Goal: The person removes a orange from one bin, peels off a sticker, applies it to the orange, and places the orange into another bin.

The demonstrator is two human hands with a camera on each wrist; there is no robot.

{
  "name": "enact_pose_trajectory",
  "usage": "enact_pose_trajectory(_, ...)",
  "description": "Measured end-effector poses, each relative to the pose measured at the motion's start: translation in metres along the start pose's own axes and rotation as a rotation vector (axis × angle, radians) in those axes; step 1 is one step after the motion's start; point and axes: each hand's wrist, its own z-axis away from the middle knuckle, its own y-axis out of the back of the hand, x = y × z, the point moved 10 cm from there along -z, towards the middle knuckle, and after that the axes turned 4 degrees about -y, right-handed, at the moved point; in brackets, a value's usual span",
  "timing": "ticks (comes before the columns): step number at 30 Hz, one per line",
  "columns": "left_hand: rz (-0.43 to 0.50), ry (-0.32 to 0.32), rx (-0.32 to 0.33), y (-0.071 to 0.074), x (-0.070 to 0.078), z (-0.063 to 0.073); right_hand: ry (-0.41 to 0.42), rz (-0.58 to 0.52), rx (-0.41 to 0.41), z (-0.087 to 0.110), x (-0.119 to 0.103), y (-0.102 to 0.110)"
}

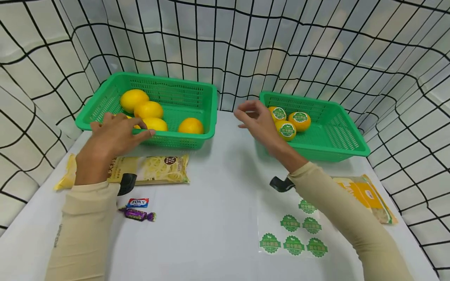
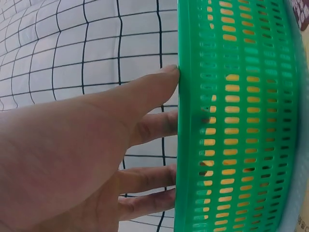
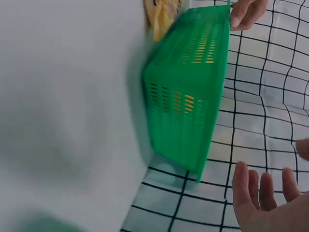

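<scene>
My left hand [image 1: 112,134] reaches over the front rim of the left green basket [image 1: 175,97], fingers spread and dipping inside, thumb at the rim. Beside the fingers lie several yellow-orange citrus fruits [image 1: 151,110]; the rim hides the fingertips in the left wrist view. My right hand [image 1: 258,123] hovers at the left end of the right green basket [image 1: 323,134], fingers loosely bent and holding nothing. That basket contains three citrus fruits [image 1: 300,121] with round green stickers. A clear sheet with several green stickers [image 1: 293,245] lies beside my right forearm.
A yellow noodle packet [image 1: 168,169] lies in front of the left basket, partly under my left arm. Closer in are a red-and-blue candy [image 1: 137,202] and a purple candy [image 1: 137,214]. An orange packet [image 1: 369,195] sits at right. Black netting [image 1: 197,39] surrounds the table.
</scene>
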Motion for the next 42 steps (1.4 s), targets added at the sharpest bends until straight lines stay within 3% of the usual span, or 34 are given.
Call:
enact_pose_trajectory(4,-0.005,0.003,0.029,0.006,-0.003,-0.001,0.036,0.18,-0.204,-0.035,-0.024,-0.047)
enact_pose_trajectory(9,-0.001,0.011,0.044,0.013,-0.004,-0.004,0.028,0.447,-0.481,-0.07,-0.037,-0.11)
enact_pose_trajectory(13,-0.006,0.03,0.018,0.012,-0.006,-0.003,-0.029,0.713,-0.602,-0.084,-0.031,-0.147)
enact_pose_trajectory(18,-0.018,0.034,0.015,0.013,-0.006,-0.002,-0.151,0.974,-0.697,-0.084,-0.017,-0.169)
enact_pose_trajectory(21,-0.026,0.039,0.012,0.014,-0.006,-0.001,-0.191,1.047,-0.728,-0.082,-0.013,-0.173)
enact_pose_trajectory(28,-0.025,0.041,-0.003,0.011,-0.007,0.002,-0.238,1.077,-0.785,-0.077,-0.009,-0.18)
enact_pose_trajectory(36,-0.013,0.028,0.005,0.007,-0.004,0.0,-0.26,1.06,-0.748,-0.08,-0.003,-0.176)
enact_pose_trajectory(42,0.008,0.033,-0.002,0.003,-0.001,0.0,-0.263,1.169,-0.757,-0.083,0.005,-0.177)
